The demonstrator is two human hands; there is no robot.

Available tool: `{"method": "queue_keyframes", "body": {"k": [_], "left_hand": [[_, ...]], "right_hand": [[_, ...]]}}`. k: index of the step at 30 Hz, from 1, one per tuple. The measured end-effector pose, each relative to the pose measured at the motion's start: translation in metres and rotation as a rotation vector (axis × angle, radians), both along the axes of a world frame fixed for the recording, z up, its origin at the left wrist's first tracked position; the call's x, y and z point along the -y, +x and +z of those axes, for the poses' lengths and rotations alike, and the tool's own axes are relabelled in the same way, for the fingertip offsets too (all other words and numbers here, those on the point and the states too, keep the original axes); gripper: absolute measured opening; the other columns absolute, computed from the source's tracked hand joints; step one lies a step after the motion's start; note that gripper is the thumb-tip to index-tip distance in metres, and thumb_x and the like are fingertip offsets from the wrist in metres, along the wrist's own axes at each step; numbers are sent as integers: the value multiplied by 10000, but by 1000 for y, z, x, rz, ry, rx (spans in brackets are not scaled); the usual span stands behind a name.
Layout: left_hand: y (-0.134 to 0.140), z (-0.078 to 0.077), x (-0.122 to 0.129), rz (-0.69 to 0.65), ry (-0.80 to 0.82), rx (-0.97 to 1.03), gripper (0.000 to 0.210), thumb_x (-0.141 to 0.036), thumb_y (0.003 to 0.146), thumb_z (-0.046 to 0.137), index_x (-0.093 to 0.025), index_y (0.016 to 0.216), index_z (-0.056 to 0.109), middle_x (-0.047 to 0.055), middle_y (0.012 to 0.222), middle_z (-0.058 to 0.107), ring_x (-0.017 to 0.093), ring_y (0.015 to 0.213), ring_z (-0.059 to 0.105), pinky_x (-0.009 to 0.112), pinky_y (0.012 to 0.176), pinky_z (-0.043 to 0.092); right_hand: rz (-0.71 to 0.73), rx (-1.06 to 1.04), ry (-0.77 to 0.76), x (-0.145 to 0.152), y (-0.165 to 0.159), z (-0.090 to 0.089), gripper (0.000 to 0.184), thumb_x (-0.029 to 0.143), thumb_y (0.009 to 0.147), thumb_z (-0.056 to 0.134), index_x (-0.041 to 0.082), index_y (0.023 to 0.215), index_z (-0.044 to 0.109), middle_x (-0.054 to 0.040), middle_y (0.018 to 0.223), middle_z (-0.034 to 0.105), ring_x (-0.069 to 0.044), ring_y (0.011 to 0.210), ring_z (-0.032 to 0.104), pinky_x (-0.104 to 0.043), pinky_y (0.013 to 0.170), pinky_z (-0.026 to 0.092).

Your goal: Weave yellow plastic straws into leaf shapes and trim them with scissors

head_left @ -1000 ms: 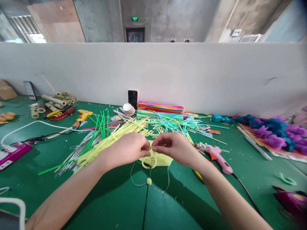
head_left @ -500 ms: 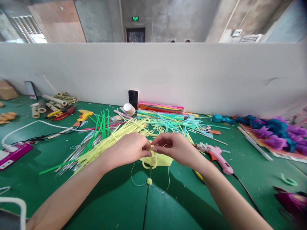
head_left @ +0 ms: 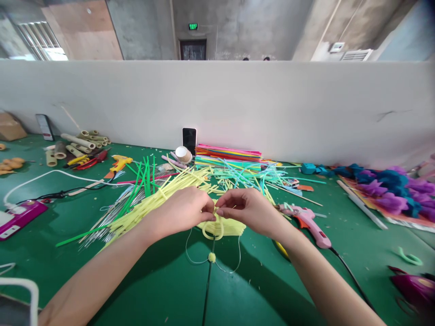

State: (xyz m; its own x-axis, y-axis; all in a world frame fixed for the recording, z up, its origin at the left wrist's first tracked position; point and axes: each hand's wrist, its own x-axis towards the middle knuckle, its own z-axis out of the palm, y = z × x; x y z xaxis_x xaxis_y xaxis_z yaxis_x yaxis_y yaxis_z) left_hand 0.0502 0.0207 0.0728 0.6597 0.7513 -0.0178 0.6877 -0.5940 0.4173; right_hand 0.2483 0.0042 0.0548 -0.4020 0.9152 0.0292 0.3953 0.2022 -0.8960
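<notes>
My left hand (head_left: 192,206) and my right hand (head_left: 243,206) meet near the middle of the table, each pinching a pale yellow pipe cleaner (head_left: 220,230). It is bent into a loop that hangs below my fingertips. Behind and under the loop lies a row of short yellow pipe cleaners (head_left: 234,227). A small yellow pompom (head_left: 212,257) sits below it, with thin wire (head_left: 234,270) curving out to both sides. Beyond my left wrist spreads a heap of long yellow pipe cleaners (head_left: 152,203).
A pink glue gun (head_left: 311,222) lies right of my right hand, its cord trailing toward me. A yellow glue gun (head_left: 119,164), bamboo pieces (head_left: 79,141) and a purple power strip (head_left: 25,217) lie left. A paper cup (head_left: 183,155) and phone (head_left: 189,139) are at the back.
</notes>
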Motion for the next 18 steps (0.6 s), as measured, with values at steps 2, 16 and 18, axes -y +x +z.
{"method": "queue_keyframes", "body": {"k": [2,16,18], "left_hand": [[0,1,0,-2,-2,-8,310,-466,841,562,-222,721,709,1,573,561,123,493,409,268,500,213],[2,2,2,5,17,-26,272,-412,840,579,-212,725,723,-13,544,540,110,480,391,257,487,208],[2,2,2,5,25,-23,268,-409,840,580,-215,723,722,-18,541,536,107,479,391,254,481,208]], "right_hand": [[-4,6,-3,0,0,0,132,301,772,671,186,832,696,-18,759,706,-136,683,638,-245,603,479],[-12,35,-1,2,-3,2,95,261,774,652,184,814,691,-22,754,700,-140,686,640,-254,612,480],[-16,45,6,2,-4,3,81,248,772,650,185,804,691,-20,749,697,-136,677,636,-253,611,479]]}}
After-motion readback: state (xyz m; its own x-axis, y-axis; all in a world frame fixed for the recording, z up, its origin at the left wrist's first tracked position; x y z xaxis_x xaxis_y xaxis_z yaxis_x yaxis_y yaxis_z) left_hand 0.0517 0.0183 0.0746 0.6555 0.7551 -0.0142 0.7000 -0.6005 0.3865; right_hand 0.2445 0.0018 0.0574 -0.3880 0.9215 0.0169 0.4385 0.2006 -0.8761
